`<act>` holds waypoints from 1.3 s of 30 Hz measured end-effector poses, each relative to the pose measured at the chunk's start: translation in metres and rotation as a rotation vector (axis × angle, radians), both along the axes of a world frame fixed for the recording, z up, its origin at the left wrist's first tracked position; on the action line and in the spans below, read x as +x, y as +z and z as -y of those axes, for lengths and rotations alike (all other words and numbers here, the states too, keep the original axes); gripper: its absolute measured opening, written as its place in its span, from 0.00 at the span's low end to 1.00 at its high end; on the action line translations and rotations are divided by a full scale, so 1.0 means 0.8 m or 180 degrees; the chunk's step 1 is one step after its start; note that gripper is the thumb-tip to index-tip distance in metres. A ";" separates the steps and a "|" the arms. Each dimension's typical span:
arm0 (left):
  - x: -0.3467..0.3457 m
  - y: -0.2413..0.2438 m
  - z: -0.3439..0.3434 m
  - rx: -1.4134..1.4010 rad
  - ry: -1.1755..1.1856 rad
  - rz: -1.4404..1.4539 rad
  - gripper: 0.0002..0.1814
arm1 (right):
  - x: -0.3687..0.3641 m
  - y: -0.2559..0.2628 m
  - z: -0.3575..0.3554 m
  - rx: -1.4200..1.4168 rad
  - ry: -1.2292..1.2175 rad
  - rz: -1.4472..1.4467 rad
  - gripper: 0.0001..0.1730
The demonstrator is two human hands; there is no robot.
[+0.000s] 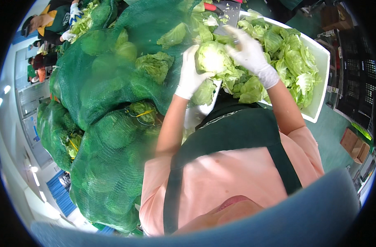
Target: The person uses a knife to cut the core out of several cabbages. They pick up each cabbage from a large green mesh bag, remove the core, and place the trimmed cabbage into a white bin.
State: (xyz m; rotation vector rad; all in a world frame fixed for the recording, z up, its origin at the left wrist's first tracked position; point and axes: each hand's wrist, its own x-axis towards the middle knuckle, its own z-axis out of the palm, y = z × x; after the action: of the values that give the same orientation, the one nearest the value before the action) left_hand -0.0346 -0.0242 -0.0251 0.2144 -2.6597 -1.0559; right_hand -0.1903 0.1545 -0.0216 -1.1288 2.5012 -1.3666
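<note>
My left hand (189, 73), in a white glove, grips the side of a pale green cabbage head (213, 58). My right hand (251, 54), gloved in white too, is at the cabbage's other side. Its fingers are spread, and whether its thumb touches the leaves is hard to tell. Loose cabbage leaves (251, 89) lie below and to the right of the head. A white tub (322, 74) on the right is heaped with leaves (294, 61). Beyond the cabbage, a red-and-black handle (213, 8) rests by a grey flat surface (231, 15) scattered with leaf scraps.
Green mesh sacks (107, 173) of cabbages crowd the left side. Another cabbage (155, 65) and a loose leaf (172, 35) lie on the netting. A co-worker's gloved hand (75, 13) handles leaves at the upper left. Black crates (354, 68) and a cardboard box (354, 145) stand at the right.
</note>
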 end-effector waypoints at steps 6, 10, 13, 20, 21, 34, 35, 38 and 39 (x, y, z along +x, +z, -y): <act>-0.006 -0.009 -0.041 -0.0100 0.0378 0.0001 0.56 | 0.012 -0.013 0.017 0.1226 0.0474 0.0535 0.31; -0.028 -0.027 -0.059 -0.0234 0.0652 0.0096 0.70 | 0.023 0.001 0.008 0.1504 0.0563 0.0026 0.38; -0.028 -0.031 -0.060 -0.0404 0.0726 0.0285 0.71 | 0.029 -0.008 0.009 0.1460 0.0494 -0.0458 0.41; -0.026 -0.024 -0.056 -0.0274 0.0516 0.0151 0.68 | -0.051 -0.051 0.011 0.1508 -0.0017 0.1104 0.32; -0.022 -0.022 -0.055 -0.0182 0.0511 0.0167 0.68 | -0.049 -0.046 0.002 0.1030 0.0047 0.1614 0.33; -0.017 -0.027 -0.002 0.0871 0.0849 0.0125 0.57 | -0.020 -0.108 0.063 0.1261 -0.0272 0.1025 0.34; -0.016 -0.026 0.008 0.1704 0.0837 0.0163 0.55 | -0.021 -0.116 0.061 0.1108 -0.0326 0.1054 0.34; 0.000 -0.030 0.033 0.3520 0.0826 0.0017 0.50 | -0.032 -0.110 0.058 0.0977 -0.0241 0.1373 0.35; 0.005 -0.034 0.033 0.3584 0.0918 -0.0105 0.49 | -0.033 -0.106 0.052 0.0944 -0.0403 0.1173 0.38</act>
State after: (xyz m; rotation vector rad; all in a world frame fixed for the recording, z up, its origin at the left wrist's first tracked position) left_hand -0.0304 -0.0507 -0.0519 0.7328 -1.6237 -2.2437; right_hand -0.2170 0.1131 -0.1061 -0.6083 2.4240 -1.0611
